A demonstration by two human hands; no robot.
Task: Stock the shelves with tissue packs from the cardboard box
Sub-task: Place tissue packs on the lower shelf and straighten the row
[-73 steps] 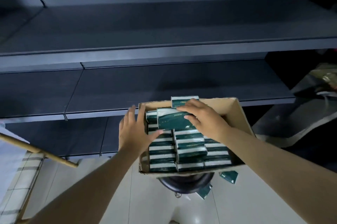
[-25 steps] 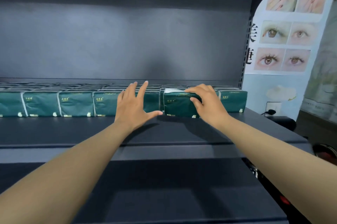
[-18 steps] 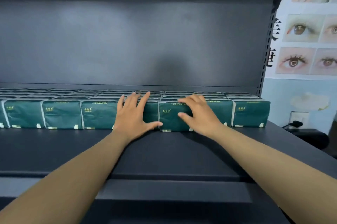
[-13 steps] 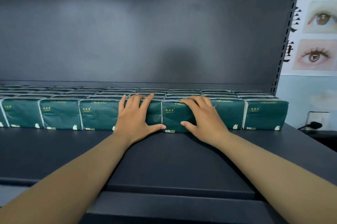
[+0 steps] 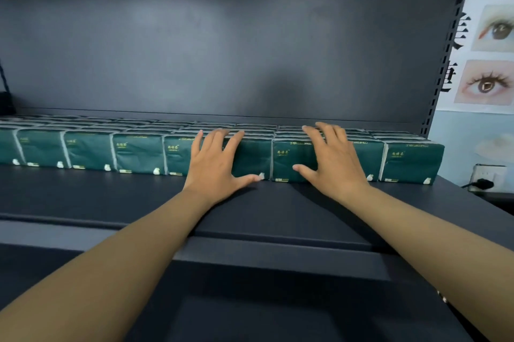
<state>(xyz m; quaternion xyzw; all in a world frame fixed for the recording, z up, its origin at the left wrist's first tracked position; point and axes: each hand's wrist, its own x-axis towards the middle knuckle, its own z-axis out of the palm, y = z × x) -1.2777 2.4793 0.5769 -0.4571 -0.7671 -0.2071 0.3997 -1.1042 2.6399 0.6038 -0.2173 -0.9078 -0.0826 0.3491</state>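
Although the cardboard box is nowhere in this view, the stocking looks well advanced: a long front row of tissue packs (image 5: 139,153) runs across the shelf (image 5: 278,213) from nine o'clock to about three o'clock, with further rows packed behind it toward twelve o'clock. How many packs remain in the box cannot be told from here, and the bare front strip of the shelf toward six o'clock suggests room for at least one more row.

The left hand (image 5: 215,166) lies flat with straight, spread fingers against the face of a pack near the centre, and the right hand (image 5: 332,165) does the same on the neighbouring pack (image 5: 289,160) just toward three o'clock; neither grasps anything, both simply press with released, open palms. I judge the step in hand to be squaring these packs flush with the row.

The packs are soft rectangular blocks in glossy dark-green film, slightly creased, with white seams at the ends and small pale print on the front. The shelf is smooth matte dark-grey metal with a flat lip, backed by a plain panel of the same finish. At two o'clock hangs a poster (image 5: 489,57) showing eyes, and at three o'clock a wall socket (image 5: 484,174) with a plug sits just past the shelf's end
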